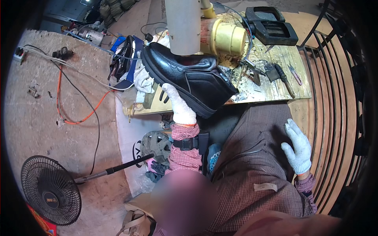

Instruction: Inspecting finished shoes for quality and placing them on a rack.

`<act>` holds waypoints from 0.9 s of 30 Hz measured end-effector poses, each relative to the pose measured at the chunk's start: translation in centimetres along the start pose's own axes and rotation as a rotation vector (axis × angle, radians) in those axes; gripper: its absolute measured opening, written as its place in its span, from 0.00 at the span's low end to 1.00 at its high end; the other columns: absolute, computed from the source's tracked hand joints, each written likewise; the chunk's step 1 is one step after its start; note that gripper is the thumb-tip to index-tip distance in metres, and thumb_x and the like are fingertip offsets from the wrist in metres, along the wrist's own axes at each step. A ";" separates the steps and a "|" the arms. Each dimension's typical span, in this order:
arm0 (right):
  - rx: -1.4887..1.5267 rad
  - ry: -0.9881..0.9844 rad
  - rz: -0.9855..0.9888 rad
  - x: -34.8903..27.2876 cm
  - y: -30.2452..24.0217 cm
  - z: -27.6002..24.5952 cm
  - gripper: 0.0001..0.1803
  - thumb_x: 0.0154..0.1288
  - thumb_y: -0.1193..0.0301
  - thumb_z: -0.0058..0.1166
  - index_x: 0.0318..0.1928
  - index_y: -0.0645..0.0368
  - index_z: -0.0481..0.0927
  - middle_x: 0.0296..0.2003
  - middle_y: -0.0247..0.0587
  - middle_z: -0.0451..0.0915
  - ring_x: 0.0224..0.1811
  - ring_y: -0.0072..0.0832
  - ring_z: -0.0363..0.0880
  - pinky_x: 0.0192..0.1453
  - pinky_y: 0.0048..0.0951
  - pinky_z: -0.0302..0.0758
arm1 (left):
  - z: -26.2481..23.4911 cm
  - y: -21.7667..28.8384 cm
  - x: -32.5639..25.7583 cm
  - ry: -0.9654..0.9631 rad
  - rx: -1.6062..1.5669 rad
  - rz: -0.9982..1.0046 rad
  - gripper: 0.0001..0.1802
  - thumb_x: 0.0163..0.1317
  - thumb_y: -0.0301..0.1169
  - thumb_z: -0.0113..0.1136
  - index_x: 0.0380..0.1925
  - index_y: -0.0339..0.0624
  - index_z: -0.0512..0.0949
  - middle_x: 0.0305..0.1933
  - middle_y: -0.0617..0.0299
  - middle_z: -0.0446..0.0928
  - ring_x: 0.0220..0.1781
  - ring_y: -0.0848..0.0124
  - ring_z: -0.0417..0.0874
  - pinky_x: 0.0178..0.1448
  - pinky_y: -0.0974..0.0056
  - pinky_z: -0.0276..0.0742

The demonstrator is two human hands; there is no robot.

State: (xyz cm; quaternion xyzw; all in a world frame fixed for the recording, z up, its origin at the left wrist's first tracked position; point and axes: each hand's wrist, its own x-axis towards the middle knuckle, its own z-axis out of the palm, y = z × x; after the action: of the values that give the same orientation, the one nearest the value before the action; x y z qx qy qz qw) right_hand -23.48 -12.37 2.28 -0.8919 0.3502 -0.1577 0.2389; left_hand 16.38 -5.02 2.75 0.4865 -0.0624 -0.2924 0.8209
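A black leather shoe point(193, 78) with a thick treaded sole sits tilted on a grey upright post point(183, 25) above the workbench. My left hand point(179, 104), in a white knit glove, grips the shoe from below at its sole. A black strap wraps that forearm over a red checked sleeve. My right hand point(297, 145), also gloved in white, rests flat on my thigh with fingers spread and holds nothing.
The worn yellow workbench point(271, 88) carries an awl-like tool point(284, 78), small scissors point(294, 74), a yellow cylinder point(228, 37) and black moulds point(271, 25). A black floor fan point(51, 190) lies at lower left, with orange and white cables point(84, 116) on the floor. A metal rack point(334, 98) curves along the right.
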 end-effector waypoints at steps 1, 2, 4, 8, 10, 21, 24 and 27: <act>-0.004 -0.003 0.013 -0.2 0.3 0.1 0.31 0.75 0.52 0.62 0.68 0.61 0.82 0.69 0.56 0.80 0.69 0.50 0.83 0.69 0.42 0.79 | -0.1 0.1 0.0 0.009 -0.025 -0.009 0.48 0.76 0.71 0.48 0.84 0.52 0.59 0.84 0.57 0.64 0.81 0.53 0.68 0.86 0.46 0.63; -0.003 0.001 0.014 -0.3 0.5 0.3 0.31 0.76 0.52 0.61 0.69 0.61 0.82 0.69 0.56 0.80 0.69 0.50 0.82 0.69 0.42 0.79 | -0.3 0.2 0.1 0.019 -0.053 -0.006 0.48 0.76 0.71 0.49 0.84 0.52 0.59 0.84 0.57 0.64 0.81 0.53 0.68 0.86 0.46 0.63; 0.014 0.015 0.027 -0.6 1.0 0.5 0.31 0.76 0.52 0.61 0.69 0.61 0.81 0.70 0.55 0.80 0.69 0.50 0.82 0.69 0.42 0.79 | -0.6 0.4 0.5 0.094 -0.018 0.075 0.46 0.77 0.68 0.52 0.84 0.53 0.60 0.84 0.57 0.65 0.81 0.53 0.69 0.86 0.45 0.63; -0.025 0.001 0.023 -1.0 1.6 0.7 0.31 0.77 0.52 0.60 0.69 0.61 0.81 0.70 0.55 0.80 0.69 0.50 0.82 0.69 0.42 0.79 | -0.3 1.0 1.7 0.128 -0.011 0.177 0.44 0.75 0.64 0.59 0.81 0.50 0.65 0.81 0.57 0.68 0.78 0.56 0.71 0.84 0.47 0.65; -0.053 -0.010 0.007 -1.0 1.8 0.7 0.31 0.77 0.52 0.60 0.69 0.61 0.81 0.70 0.55 0.80 0.69 0.50 0.82 0.69 0.42 0.79 | 0.5 1.5 2.1 0.082 0.007 0.152 0.44 0.74 0.63 0.62 0.79 0.49 0.67 0.80 0.57 0.70 0.76 0.57 0.73 0.83 0.48 0.67; 0.002 0.003 -0.065 0.3 -0.2 0.6 0.29 0.74 0.57 0.63 0.68 0.59 0.82 0.70 0.52 0.80 0.67 0.48 0.83 0.66 0.41 0.80 | 5.9 5.1 0.8 0.143 0.181 0.253 0.50 0.69 0.56 0.72 0.80 0.41 0.61 0.79 0.52 0.68 0.69 0.56 0.79 0.75 0.49 0.79; 0.052 0.023 -0.179 1.9 -0.6 0.6 0.28 0.71 0.62 0.65 0.68 0.58 0.81 0.70 0.50 0.80 0.64 0.47 0.84 0.64 0.41 0.80 | 5.2 4.2 0.7 0.145 0.169 0.217 0.49 0.70 0.56 0.71 0.80 0.43 0.61 0.78 0.52 0.70 0.68 0.56 0.80 0.74 0.48 0.79; 0.070 0.000 -0.294 5.4 -1.9 0.6 0.28 0.70 0.67 0.63 0.70 0.56 0.81 0.71 0.48 0.80 0.57 0.46 0.85 0.62 0.40 0.79 | 4.0 2.6 0.3 0.147 0.137 0.175 0.57 0.70 0.59 0.70 0.85 0.45 0.48 0.80 0.50 0.65 0.71 0.54 0.78 0.74 0.48 0.79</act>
State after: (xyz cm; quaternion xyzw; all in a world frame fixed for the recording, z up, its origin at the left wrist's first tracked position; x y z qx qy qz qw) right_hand -18.36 -14.79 3.38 -0.9246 0.2103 -0.2032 0.2443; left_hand 16.12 -7.28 6.90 0.5540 -0.0641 -0.1785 0.8106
